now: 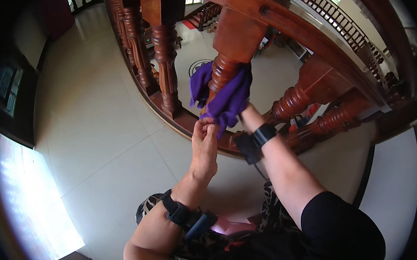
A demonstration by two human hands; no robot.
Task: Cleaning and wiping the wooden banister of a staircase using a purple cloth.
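A purple cloth (pixel 229 92) is wrapped around the turned part of a reddish-brown wooden baluster (pixel 222 69), below its square top block. My left hand (pixel 206 135) is at the cloth's lower left edge, with its fingers curled and pinched on the cloth's edge. My right hand (pixel 245 109) reaches to the right side of the baluster, mostly hidden behind the purple cloth, so its fingers do not show. Black straps with small devices sit on both my forearms.
The curved wooden handrail (pixel 291 19) runs above more balusters (pixel 167 67) to the left and right. Their curved base rail (pixel 186 126) edges the pale tiled floor (pixel 104 137). Beyond the railing lies a lower floor with a staircase (pixel 346 22).
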